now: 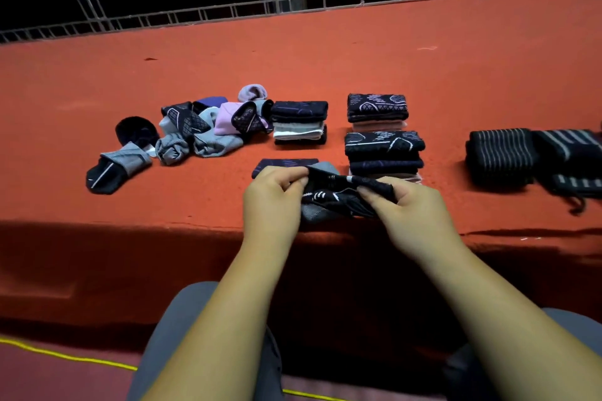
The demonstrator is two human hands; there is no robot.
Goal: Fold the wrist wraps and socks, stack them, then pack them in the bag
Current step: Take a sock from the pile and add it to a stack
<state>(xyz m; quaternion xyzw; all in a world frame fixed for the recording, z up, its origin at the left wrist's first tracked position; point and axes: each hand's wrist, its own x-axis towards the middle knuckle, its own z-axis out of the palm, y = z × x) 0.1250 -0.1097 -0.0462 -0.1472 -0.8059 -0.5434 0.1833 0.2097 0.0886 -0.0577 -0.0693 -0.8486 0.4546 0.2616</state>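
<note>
Both hands, left hand [272, 195] and right hand [412, 205], pinch a dark patterned sock [335, 197] in their fingers at the orange bench's [456, 58] near edge, apparently mid-fold. Next, lay it on a nearby folded stack [384, 153]; unfolded socks [195, 130] wait left.

knit cloth socks [202, 130], matt felt table [391, 58]

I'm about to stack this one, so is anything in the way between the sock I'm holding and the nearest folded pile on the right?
Nothing visible. The sock, pinched by the left hand and right hand, sits just in front of that folded pile, with no other item between them.
</note>
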